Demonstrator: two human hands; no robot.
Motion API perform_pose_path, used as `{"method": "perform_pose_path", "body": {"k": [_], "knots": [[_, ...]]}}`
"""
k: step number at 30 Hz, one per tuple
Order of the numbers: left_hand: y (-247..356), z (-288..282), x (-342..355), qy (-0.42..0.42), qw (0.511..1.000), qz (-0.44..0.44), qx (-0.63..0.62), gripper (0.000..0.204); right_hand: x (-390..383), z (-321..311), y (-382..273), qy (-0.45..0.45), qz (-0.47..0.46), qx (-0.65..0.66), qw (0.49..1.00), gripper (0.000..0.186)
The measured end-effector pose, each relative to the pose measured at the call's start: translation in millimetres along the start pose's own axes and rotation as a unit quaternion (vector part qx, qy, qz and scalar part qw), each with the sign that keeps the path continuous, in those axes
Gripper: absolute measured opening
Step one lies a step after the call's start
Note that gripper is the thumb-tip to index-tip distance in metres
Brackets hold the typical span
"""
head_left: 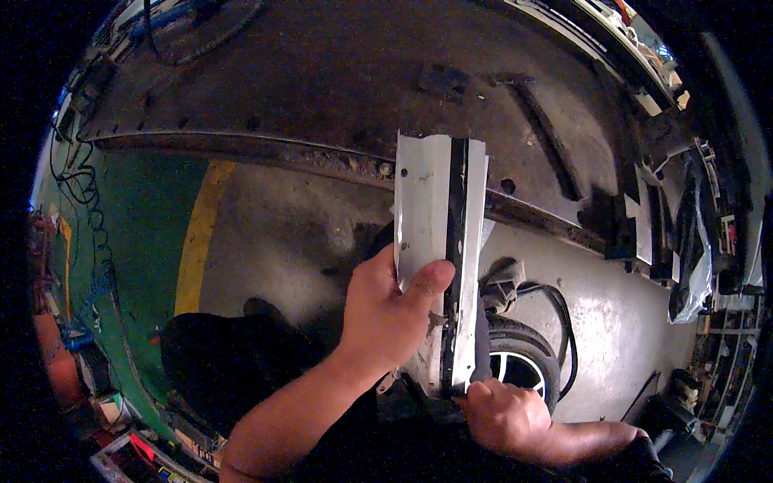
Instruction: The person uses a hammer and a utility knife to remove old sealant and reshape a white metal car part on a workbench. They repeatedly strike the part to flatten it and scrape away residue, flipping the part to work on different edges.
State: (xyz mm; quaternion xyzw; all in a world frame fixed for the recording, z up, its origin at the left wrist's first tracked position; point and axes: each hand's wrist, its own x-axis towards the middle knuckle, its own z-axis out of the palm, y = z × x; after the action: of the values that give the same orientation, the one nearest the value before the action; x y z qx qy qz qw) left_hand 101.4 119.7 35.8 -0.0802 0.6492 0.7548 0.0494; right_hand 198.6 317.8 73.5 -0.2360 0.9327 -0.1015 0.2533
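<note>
At centre, the left hand (385, 312) pinches one pale metal panel (431, 225). Near one wheel (546, 362), the right hand (507, 414) curls; I cannot tell what it grips.

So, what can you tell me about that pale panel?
The panel is long, narrow and grey-white, apparently painted metal, with lengthwise folds and a black strip down it. Small dark holes dot its left part; the top edge is uneven, and the surface is scuffed. It points away from the person. The left hand grips its left side, thumb across the face; the right hand is curled by its near end, contact unclear.
</note>
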Motion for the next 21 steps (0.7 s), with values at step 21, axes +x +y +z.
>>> {"method": "perform_pose_path", "body": {"k": [21], "knots": [[4.2,-3.8,2.0,0.029,0.999,0.001,0.042,0.042,13.7,-7.5,0.8,-0.066,0.02,-0.009,0.998,0.024]]}}
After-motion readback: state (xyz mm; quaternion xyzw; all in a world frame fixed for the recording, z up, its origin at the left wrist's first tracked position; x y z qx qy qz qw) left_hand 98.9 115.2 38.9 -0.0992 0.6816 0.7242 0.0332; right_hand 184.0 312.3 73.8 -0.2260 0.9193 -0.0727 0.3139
